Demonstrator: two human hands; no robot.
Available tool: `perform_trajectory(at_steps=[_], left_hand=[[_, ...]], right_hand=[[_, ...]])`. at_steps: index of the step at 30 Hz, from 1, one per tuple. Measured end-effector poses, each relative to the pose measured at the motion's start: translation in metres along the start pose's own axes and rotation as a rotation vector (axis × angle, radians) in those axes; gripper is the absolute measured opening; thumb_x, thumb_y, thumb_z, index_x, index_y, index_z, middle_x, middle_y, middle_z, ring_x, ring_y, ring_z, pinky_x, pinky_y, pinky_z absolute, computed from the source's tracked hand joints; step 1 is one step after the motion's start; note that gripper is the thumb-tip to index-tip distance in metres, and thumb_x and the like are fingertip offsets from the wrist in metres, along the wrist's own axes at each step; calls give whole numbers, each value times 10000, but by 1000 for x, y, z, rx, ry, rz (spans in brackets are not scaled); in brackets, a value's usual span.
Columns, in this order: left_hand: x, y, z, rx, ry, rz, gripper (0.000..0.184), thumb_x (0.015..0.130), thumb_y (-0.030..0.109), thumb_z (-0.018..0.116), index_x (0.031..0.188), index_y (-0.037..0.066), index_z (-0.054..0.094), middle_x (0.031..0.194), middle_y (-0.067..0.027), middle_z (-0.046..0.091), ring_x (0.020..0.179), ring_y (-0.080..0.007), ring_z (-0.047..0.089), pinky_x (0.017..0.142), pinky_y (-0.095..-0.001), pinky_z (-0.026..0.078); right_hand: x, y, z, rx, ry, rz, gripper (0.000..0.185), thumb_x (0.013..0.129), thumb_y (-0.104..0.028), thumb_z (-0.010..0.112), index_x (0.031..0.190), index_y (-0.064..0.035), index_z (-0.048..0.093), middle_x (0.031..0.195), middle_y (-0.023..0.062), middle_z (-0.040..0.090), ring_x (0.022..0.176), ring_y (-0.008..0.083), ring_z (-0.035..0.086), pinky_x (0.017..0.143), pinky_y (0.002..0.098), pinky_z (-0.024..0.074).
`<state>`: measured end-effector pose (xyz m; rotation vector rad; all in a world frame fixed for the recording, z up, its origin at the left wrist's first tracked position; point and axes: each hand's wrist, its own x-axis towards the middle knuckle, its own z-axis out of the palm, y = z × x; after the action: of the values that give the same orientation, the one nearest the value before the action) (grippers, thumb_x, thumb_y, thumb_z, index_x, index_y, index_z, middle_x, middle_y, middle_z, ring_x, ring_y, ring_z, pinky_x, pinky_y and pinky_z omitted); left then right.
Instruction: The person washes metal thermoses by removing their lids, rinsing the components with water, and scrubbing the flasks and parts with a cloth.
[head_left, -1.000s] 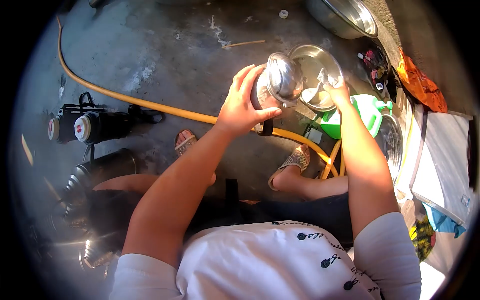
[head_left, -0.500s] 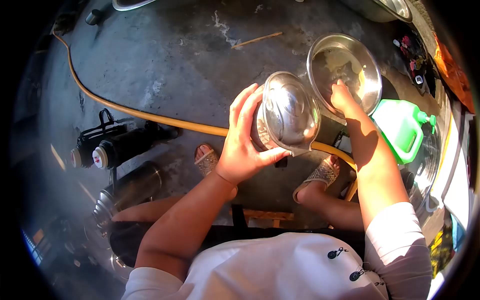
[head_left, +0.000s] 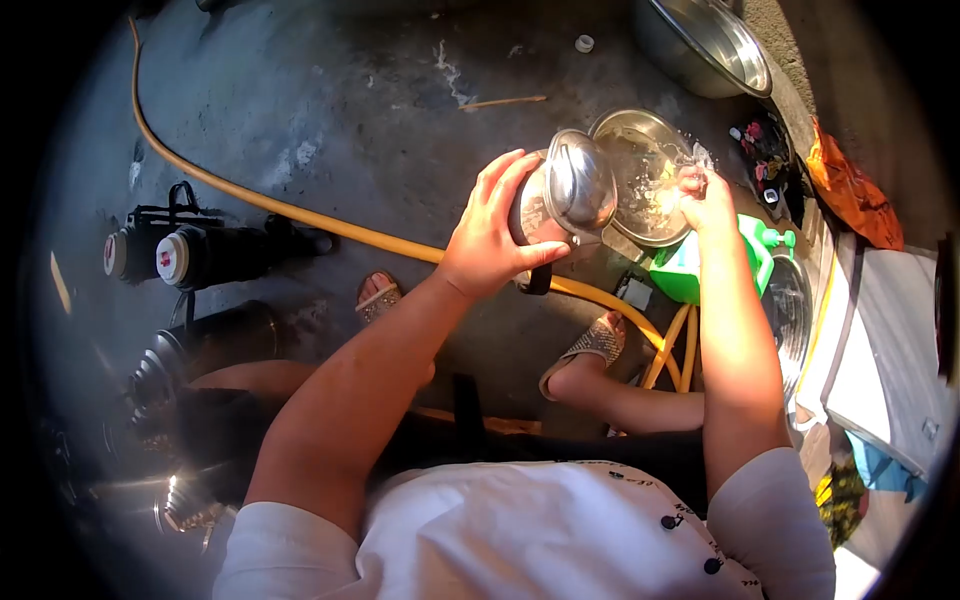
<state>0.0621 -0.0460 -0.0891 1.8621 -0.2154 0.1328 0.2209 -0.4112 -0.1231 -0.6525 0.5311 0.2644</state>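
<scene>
My left hand (head_left: 500, 225) grips a shiny steel pot (head_left: 580, 185) from its left side, thumb below and fingers above. The pot is tilted, with its domed end turned up and a black handle hanging at its lower side. My right hand (head_left: 707, 197) is over the right rim of a steel basin (head_left: 655, 235), its fingers curled together; whatever they hold is hidden. Water splashes around the fingertips and across the basin. Beneath my right wrist lies a green plastic jug (head_left: 680, 272).
A yellow hose (head_left: 340, 227) runs across the concrete floor and coils by my foot. Black flasks (head_left: 215, 258) lie at the left. A large steel tub (head_left: 705, 50) stands at the top right, near an orange bag (head_left: 850, 190). A thin stick (head_left: 505, 102) lies beyond the basin.
My right hand has moved from inside the basin to its right rim, and water now splashes there. The pot remains in my left hand. The view has shifted.
</scene>
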Motion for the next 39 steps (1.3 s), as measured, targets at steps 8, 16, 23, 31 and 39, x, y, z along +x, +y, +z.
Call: perform_trajectory(at_steps=[8,16,23,31,39], left_hand=[[-4,2,-2,-13,28,-24,928,642,374,870,1413,106,428,1451,-126,354,1373,-306,354,1135,-420,329],[-8,5,1,12,68,-15,907,654,389,850,1414,138,422,1457,-107,360,1342,-329,390,1098,-435,377],[-7,12,-6,41,11,-94,931,651,423,846,1429,161,406,1458,-101,357,1344,-323,394,1090,-422,389],[-8,9,-1,62,47,-123,922,642,413,841,1427,201,406,1480,-87,365,1349,-323,395,1094,-432,391],[-6,10,2,102,53,-105,917,654,426,843,1422,184,404,1464,-87,356,1345,-308,399,1079,-423,413]], right_hand=[[-146,99,169,-763,-244,-506,226,974,-208,574,1084,-19,632,1070,141,645,980,261,630,899,379,507],[-143,144,199,-2056,-437,-894,254,853,-201,661,1083,-100,696,1385,153,504,1117,339,592,940,390,491],[-112,145,243,-2051,9,-225,267,920,-286,538,923,-73,700,979,130,684,998,330,620,879,404,475],[-170,163,173,-2296,-506,-1328,395,876,-157,591,1269,-122,617,1450,145,423,1289,309,459,1059,514,304],[-105,150,232,-2353,-45,-513,296,894,-326,587,1081,-126,701,1159,182,631,1035,367,625,917,420,497]])
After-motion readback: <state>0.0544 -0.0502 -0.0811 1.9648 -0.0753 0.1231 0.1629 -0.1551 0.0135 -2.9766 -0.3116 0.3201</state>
